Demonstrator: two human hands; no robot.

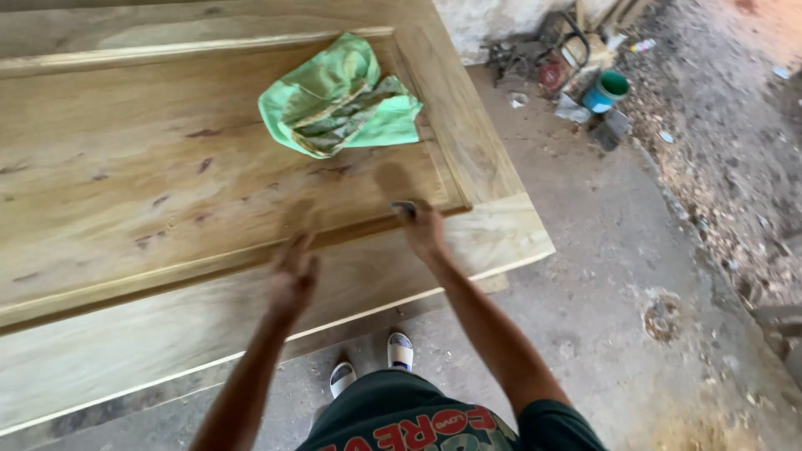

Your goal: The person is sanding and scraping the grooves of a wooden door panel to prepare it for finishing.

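Observation:
A large wooden door panel [125, 175] lies flat in front of me, with a raised frame around a sunken middle. My left hand [294, 271] hovers over the near rail of the panel, blurred, fingers apart and holding nothing. My right hand [422, 225] is at the near right corner of the sunken part, fingers closed on a small dark object [404, 206] that I cannot identify. A crumpled green cloth [338, 96] with a patterned inside lies on the panel beyond both hands.
The panel's right end overhangs a dusty concrete floor [601, 276]. Tools, a blue-and-green can [606, 90] and clutter sit by the wall at the back right. Sawdust and debris spread along the right side. My feet [372, 363] stand close under the panel's near edge.

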